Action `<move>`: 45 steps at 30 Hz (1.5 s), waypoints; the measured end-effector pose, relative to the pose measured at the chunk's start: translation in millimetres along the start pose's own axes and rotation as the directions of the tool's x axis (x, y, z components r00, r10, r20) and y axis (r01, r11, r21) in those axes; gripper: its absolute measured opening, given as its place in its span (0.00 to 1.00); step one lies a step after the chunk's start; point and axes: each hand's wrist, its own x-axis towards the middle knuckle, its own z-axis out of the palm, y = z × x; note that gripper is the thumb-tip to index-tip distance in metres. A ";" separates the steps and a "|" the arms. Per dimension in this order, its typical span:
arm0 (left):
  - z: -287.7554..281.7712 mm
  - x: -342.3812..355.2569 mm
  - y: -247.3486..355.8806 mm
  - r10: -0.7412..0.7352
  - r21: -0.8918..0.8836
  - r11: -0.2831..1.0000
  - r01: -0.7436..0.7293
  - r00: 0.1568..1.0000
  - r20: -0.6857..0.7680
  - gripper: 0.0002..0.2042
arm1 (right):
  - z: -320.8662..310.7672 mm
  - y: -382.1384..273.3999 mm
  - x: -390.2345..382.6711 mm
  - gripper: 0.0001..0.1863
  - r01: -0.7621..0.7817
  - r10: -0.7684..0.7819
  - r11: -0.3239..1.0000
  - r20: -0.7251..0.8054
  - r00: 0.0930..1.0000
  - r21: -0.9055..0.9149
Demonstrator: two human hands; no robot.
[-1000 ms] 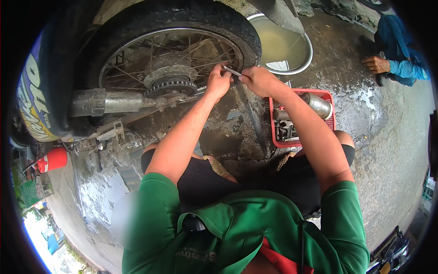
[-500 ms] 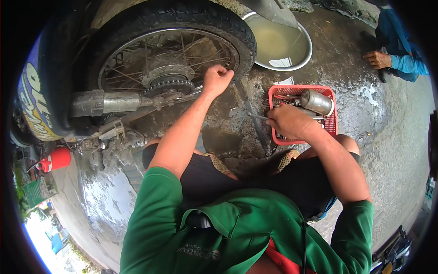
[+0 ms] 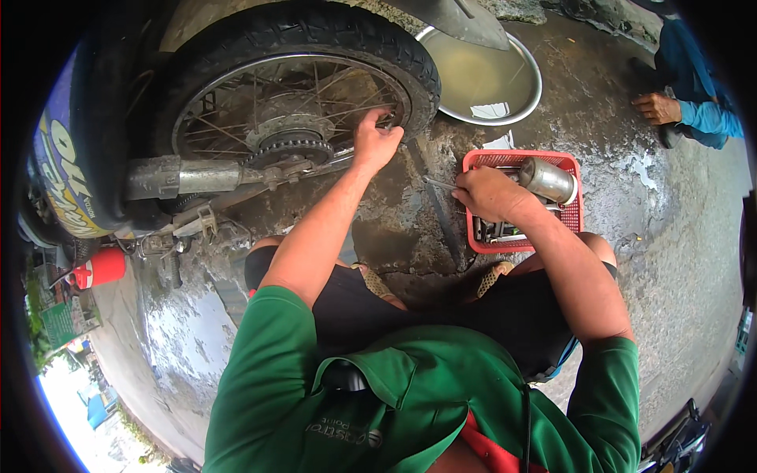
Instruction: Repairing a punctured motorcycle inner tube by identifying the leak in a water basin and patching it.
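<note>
The motorcycle's spoked wheel stands at the upper left, with a black tyre and a chain sprocket at its hub. My left hand is at the right part of the rim, thumb and forefinger curled round a small dark spot there; what lies between them is too small to make out. Closed round a slim silver metal tool, my right hand is over the left side of a red plastic basket. The tool looks like a wrench and points left toward the wheel; its far end is blurred.
Inside the basket lie a metal canister and several hand tools. A metal basin of murky water stands beyond it. At the upper right is another person's hand with a blue sleeve. A red container stands at the left.
My right hand has shifted slightly left and up with the silver tool, whose tip has risen. The fingers of my left hand have opened a little and moved slightly at the rim.
</note>
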 end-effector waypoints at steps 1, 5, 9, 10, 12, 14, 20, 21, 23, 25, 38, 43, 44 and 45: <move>-3.4 0.7 -0.8 0.035 0.111 0.993 -0.032 0.999 -0.018 0.14 | 0.7 0.5 0.9 0.16 0.017 -0.017 1.000 -0.002 1.000 0.010; -1.0 -0.9 14.9 0.080 0.257 0.964 -0.066 0.996 -0.048 0.13 | -1.1 0.7 2.4 0.16 -0.003 0.003 1.000 0.003 1.000 0.030; -5.0 1.7 12.1 0.015 0.206 0.978 -0.011 1.000 -0.014 0.12 | -2.4 -0.6 2.8 0.16 -0.003 0.002 0.999 0.004 1.000 0.034; -12.2 7.4 5.0 0.014 0.292 0.956 -0.021 1.000 0.027 0.14 | -3.3 -2.7 4.5 0.16 0.011 -0.012 0.999 0.002 1.000 0.031; -12.8 8.7 0.4 0.006 0.372 0.928 -0.033 0.997 0.075 0.15 | -3.7 -6.6 6.7 0.15 0.019 -0.019 0.999 -0.002 1.000 0.033; -4.6 3.3 11.1 -0.032 0.200 0.980 0.021 0.998 0.049 0.15 | -3.8 -8.5 6.4 0.13 0.021 -0.021 0.999 -0.010 1.000 0.035; -9.6 12.8 0.1 -0.058 0.285 0.958 0.043 0.997 0.045 0.19 | -3.7 -9.3 8.1 0.13 0.011 -0.012 0.999 0.025 1.000 0.042; -7.3 11.3 -2.7 0.001 0.234 0.972 0.000 1.000 -0.006 0.18 | -2.4 -8.8 9.5 0.13 0.016 -0.017 0.999 0.023 1.000 0.035; 7.5 4.8 12.0 0.106 0.121 0.988 -0.094 0.990 -0.093 0.16 | 0.7 -1.2 5.8 0.13 -0.003 0.002 1.000 0.028 1.000 0.029; 2.5 8.1 17.8 -0.008 0.018 1.000 0.008 1.000 0.007 0.17 | -0.3 0.1 4.1 0.13 -0.019 0.018 0.999 0.038 0.999 0.027; -14.8 12.7 11.9 -0.133 -0.144 0.975 0.172 0.960 0.246 0.20 | -4.6 -5.8 6.7 0.13 -0.047 0.046 0.999 0.086 0.995 0.009; -11.6 13.0 8.9 -0.160 -0.148 0.969 0.198 0.959 0.233 0.16 | -10.0 -10.0 6.1 0.15 -0.065 0.065 0.998 0.122 0.990 -0.007; -10.6 12.5 6.1 -0.160 -0.147 0.969 0.199 0.958 0.239 0.16 | -8.4 -8.4 5.7 0.15 -0.063 0.063 0.998 0.115 0.991 -0.003; -10.1 11.3 3.2 -0.137 -0.153 0.972 0.177 0.961 0.238 0.16 | -6.5 -6.8 5.6 0.15 -0.060 0.060 0.998 0.108 0.992 0.001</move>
